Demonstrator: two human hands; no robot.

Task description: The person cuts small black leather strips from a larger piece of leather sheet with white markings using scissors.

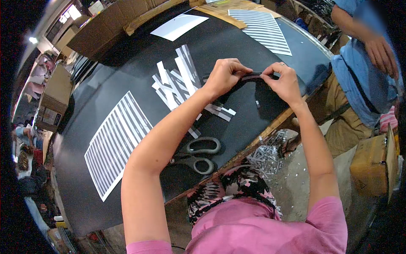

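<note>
Both hands pinch one thin dark strip (253, 76) above the black tabletop (127, 72). My left hand (228, 76) grips it toward its left part, fingers pressed together. At the right end, my right hand (282, 80) holds it between thumb and finger. Left of my left hand lies a loose pile of white and grey paper strips (171, 86). Black-handled scissors (198, 146) rest near the front edge, their blades hidden behind my left forearm. A striped sheet (116, 139) lies at the left.
Another striped sheet (262, 29) and a white sheet (179, 26) lie at the back. A person in blue (359, 72) stands at the right. Paper scraps (266, 158) litter the floor beside a cardboard box (370, 165). More boxes (55, 97) stand at the left.
</note>
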